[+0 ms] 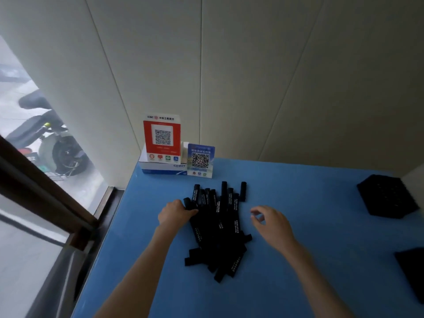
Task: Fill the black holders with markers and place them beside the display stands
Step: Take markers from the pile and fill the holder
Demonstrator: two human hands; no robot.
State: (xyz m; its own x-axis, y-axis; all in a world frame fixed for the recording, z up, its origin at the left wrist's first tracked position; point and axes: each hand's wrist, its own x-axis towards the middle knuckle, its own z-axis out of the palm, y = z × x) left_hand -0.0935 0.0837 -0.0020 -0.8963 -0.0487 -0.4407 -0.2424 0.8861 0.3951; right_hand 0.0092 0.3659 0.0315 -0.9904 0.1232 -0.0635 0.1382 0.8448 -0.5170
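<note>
We are facing a blue table (pixel 298 260) with a heap of black markers (pixel 218 226) lying at its middle. Our left hand (pixel 175 213) is curling its fingers around markers at the heap's left edge. Our right hand (pixel 271 222) is hovering just right of the heap, fingers loosely bent, grasping nothing. A black hexagonal holder (pixel 387 197) is sitting well apart at the right, another black holder (pixel 411 269) partly cut off nearer us. The red QR display stand (pixel 162 137) and blue QR display stand (pixel 200 160) are standing at the far edge, by a white box (pixel 160 167).
</note>
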